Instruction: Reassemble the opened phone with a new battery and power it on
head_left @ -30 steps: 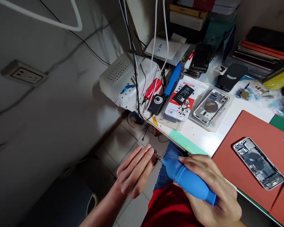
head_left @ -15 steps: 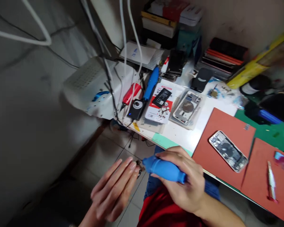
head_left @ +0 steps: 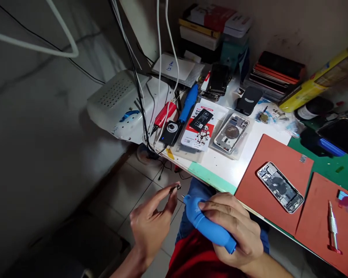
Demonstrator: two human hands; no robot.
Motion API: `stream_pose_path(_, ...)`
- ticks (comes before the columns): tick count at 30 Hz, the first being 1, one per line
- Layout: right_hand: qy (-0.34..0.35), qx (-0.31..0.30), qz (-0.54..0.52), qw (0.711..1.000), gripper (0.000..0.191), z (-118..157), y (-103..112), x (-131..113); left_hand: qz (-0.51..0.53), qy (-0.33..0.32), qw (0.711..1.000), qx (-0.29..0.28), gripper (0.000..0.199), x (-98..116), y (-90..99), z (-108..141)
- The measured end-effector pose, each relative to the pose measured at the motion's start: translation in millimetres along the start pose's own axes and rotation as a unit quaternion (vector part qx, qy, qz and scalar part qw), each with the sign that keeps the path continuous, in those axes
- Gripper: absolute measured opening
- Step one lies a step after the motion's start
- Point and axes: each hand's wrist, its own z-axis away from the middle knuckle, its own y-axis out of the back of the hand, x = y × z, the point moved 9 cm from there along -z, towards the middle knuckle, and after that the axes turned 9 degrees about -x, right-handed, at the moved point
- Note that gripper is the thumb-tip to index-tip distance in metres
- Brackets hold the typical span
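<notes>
Between thumb and fingertips, my left hand (head_left: 154, 218) pinches a small dark part (head_left: 175, 188) above the floor. My right hand (head_left: 237, 227) is wrapped round a blue squeeze air blower (head_left: 205, 222). The blower's thin nozzle points up and left toward the small part, a short gap away. Both hands are in front of the table's edge, over my lap. On a red-brown mat (head_left: 251, 181) lies an opened phone body (head_left: 280, 187) with its inner parts showing.
The white table (head_left: 230, 168) holds a second phone frame (head_left: 231, 132), a battery (head_left: 201, 120) on a printed box, a black dial controller (head_left: 171, 132) and cables. A metal screwdriver (head_left: 333, 226) lies on the right mat. White cables hang at the upper left.
My left hand has turned from flat, extended fingers to a pinch, raising the small part. My right hand squeezes the blower, now bent, slightly lower and to the right.
</notes>
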Motion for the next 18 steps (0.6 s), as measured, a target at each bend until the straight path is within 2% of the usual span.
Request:
stream_pose_path(5, 0.012, 0.018, 0.01, 1.0, 0.033, 4, -3, 0, 0.0, 0.009, 1.0, 0.003, 0.015, -2, 3.6, 0)
stream_pose_path(9, 0.002, 0.027, 0.005, 1.0, 0.034, 10, -5, 5, -0.044, 0.014, 0.999, 0.015, 0.013, -2, 5.4, -1)
stream_pose_path(18, -0.021, 0.043, 0.012, 0.999, 0.038, 12, -5, 7, -0.093, 0.096, 0.991, 0.021, 0.03, -14, 9.9, 2)
